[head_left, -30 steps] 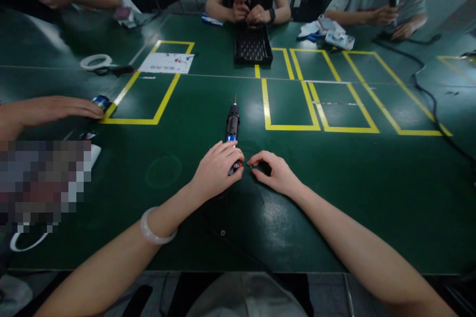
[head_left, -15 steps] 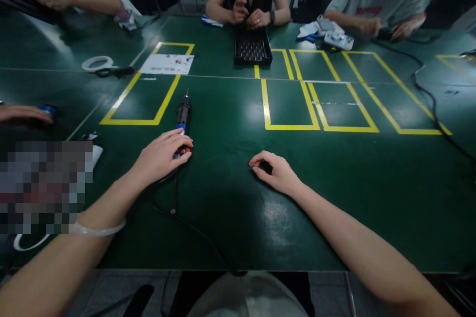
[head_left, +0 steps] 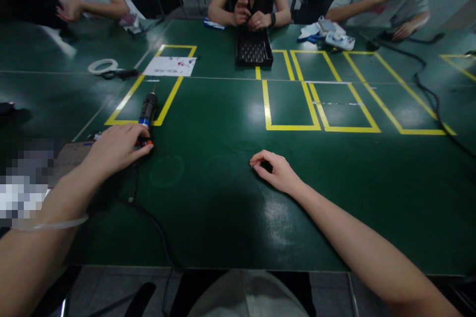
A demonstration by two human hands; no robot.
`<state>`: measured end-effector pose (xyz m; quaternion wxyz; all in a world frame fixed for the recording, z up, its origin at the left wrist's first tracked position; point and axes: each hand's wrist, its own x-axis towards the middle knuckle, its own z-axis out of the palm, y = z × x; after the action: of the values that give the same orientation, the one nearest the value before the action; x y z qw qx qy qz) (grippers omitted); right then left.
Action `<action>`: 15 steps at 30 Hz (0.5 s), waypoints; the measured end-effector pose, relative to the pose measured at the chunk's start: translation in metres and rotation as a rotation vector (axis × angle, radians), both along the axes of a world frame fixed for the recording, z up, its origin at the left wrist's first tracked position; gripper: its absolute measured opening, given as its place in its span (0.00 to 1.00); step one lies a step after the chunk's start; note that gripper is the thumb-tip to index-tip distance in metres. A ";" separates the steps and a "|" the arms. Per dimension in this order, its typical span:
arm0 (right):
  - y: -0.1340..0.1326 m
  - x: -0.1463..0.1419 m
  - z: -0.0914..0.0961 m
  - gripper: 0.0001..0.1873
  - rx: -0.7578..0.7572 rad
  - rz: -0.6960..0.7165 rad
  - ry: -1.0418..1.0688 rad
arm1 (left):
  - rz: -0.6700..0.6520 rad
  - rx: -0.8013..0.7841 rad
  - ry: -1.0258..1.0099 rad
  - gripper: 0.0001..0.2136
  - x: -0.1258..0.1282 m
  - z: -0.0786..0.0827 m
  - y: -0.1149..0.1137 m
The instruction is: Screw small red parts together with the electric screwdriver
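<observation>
A black electric screwdriver (head_left: 148,111) with a blue band lies on the green table (head_left: 230,208), its tip pointing away from me. My left hand (head_left: 115,148) rests over its rear end, fingers laid on it, a clear bangle on that wrist. The tool's black cable (head_left: 148,218) trails back toward the table's near edge. My right hand (head_left: 273,171) sits on the table near the middle, thumb and forefinger pinched together; whatever lies between them is too small to make out.
Yellow tape rectangles (head_left: 290,106) mark the tabletop. A black tray (head_left: 253,49) stands in front of a person opposite. A white tape roll (head_left: 102,66) and a paper sheet (head_left: 170,66) lie at the far left. Other people sit around the table; a black cable (head_left: 427,89) runs at right.
My left hand has slid the screwdriver from the middle of the table to the left, onto the yellow tape line. My right hand has stayed put. The neighbour's hand at left has withdrawn.
</observation>
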<state>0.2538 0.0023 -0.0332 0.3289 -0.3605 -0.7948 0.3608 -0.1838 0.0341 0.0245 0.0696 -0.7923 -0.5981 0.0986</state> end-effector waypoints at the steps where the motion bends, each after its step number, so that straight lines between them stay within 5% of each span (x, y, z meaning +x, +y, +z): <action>1: 0.000 0.000 0.000 0.07 -0.001 0.001 0.001 | 0.021 0.025 0.049 0.18 0.005 0.001 -0.003; 15: 0.000 0.000 -0.001 0.07 0.007 -0.002 -0.004 | 0.068 0.240 0.175 0.15 0.039 -0.003 -0.024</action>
<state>0.2534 0.0022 -0.0337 0.3289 -0.3610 -0.7964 0.3568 -0.1451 0.0098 0.0214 0.2120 -0.7459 -0.6238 0.0974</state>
